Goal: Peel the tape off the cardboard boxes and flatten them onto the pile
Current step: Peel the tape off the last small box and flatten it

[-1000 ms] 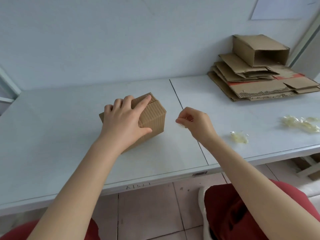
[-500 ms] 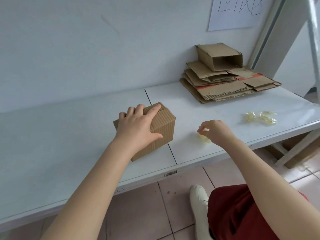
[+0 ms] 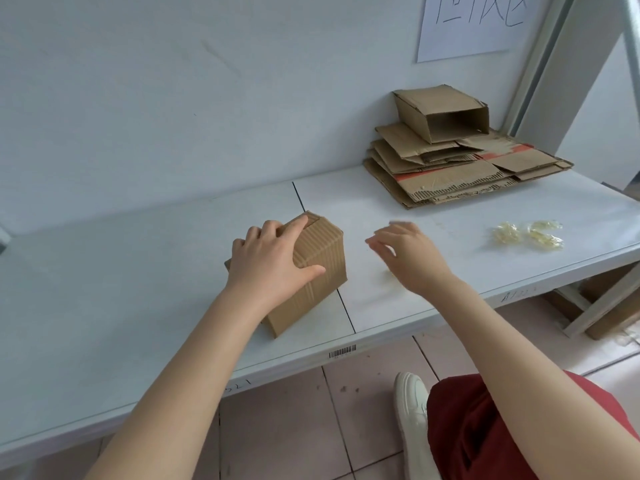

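Observation:
A small brown cardboard box [image 3: 320,258] stands tilted on the white table [image 3: 138,289], near the middle seam. My left hand [image 3: 270,261] lies over its top with fingers spread and the thumb against its right side, holding it. My right hand [image 3: 407,254] hovers just right of the box with fingers loosely spread and blurred, holding nothing. A faint crumpled bit of clear tape [image 3: 388,277] lies on the table beside that wrist. The pile of flattened cardboard [image 3: 460,174] sits at the back right, with one unflattened open box [image 3: 446,112] on top.
Several crumpled wads of clear tape [image 3: 526,235] lie near the table's right front edge. A paper sign [image 3: 485,22] hangs on the wall above the pile. A metal upright [image 3: 540,64] stands at the right. My knee in red cloth and a white shoe [image 3: 412,407] are below the table edge.
My right hand has let go of the tape piece on the table and moved back left toward the box, fingers opening. The left hand has stayed on the box. The camera has shifted right.

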